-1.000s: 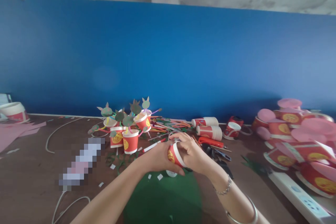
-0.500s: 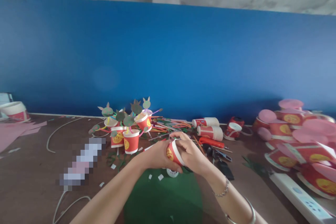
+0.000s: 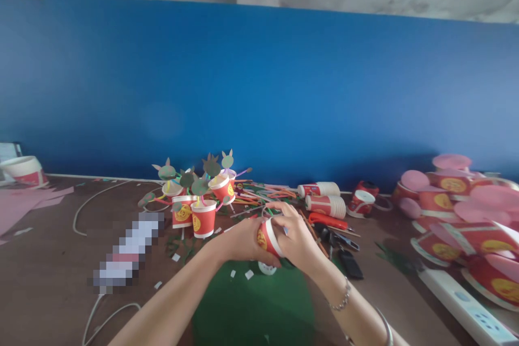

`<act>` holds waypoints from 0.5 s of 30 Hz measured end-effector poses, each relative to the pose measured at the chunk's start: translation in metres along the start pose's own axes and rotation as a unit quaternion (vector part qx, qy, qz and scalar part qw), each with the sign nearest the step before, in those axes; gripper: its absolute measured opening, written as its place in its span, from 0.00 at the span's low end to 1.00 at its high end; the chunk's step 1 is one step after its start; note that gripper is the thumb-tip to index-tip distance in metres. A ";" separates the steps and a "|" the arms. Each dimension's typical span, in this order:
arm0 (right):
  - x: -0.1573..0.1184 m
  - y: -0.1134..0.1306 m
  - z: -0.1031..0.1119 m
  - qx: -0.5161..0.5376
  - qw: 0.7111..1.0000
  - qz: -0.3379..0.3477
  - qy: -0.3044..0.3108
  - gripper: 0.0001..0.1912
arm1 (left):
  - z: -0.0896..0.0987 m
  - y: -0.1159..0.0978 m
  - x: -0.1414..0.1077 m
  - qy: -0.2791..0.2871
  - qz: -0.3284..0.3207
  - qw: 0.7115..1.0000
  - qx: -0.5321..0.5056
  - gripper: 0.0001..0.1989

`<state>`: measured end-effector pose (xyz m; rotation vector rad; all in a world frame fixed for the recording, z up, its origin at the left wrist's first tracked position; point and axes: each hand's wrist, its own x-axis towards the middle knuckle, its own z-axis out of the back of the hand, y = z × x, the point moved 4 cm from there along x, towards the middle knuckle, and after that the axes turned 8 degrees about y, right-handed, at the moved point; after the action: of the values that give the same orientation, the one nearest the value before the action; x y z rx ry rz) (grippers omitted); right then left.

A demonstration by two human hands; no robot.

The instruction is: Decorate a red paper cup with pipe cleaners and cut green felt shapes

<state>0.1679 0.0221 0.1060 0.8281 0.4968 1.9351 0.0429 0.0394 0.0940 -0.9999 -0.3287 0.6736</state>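
Observation:
A red and white paper cup [image 3: 267,238] with a yellow print is held tilted on its side above the table's middle. My left hand [image 3: 245,240] wraps around its body, thumb underneath. At the cup's open end is my right hand [image 3: 292,232], its fingers curled over and partly inside the rim; their tips are hidden. Below the hands sits a small white round thing [image 3: 267,268], mostly covered. A green sheet [image 3: 253,308] lies on the table nearest me.
Decorated cups [image 3: 203,219] with green animal-head figures stand left of my hands. Pipe cleaners [image 3: 263,193] lie behind. Stacked paper cups [image 3: 324,205], an orange-handled tool [image 3: 327,221] and a power strip [image 3: 466,303] are rightward, beside piled cups with pink discs [image 3: 441,200]. Pink paper [image 3: 24,205] lies far left.
My right hand's fingers have shifted slightly at the cup's rim. My left hand keeps its hold, and the whole view has moved very slightly.

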 end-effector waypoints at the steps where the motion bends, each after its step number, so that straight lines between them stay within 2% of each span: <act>1: 0.000 -0.001 0.001 -0.005 1.000 -0.009 -0.013 0.12 | 0.000 -0.001 0.000 -0.001 -0.004 1.000 0.001 0.27; 5: 0.000 -0.002 0.005 0.029 0.999 -0.020 -0.036 0.11 | 0.002 -0.002 0.000 -0.018 -0.004 1.000 0.002 0.27; 11: -0.003 0.010 0.007 0.012 0.999 0.029 -0.030 0.12 | 0.000 -0.002 -0.001 0.000 0.009 1.000 -0.001 0.25; 13: -0.002 0.006 0.004 0.067 0.997 -0.006 -0.025 0.11 | 0.000 0.000 -0.001 -0.002 0.012 1.000 -0.006 0.26; 15: 0.000 -0.004 -0.001 0.155 0.985 -0.072 -0.028 0.09 | 0.000 0.002 0.000 -0.014 0.017 1.000 -0.018 0.29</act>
<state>0.1696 0.0236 0.1033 1.0117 0.8163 1.7193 0.0422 0.0400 0.0924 -1.0319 -0.3500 0.7150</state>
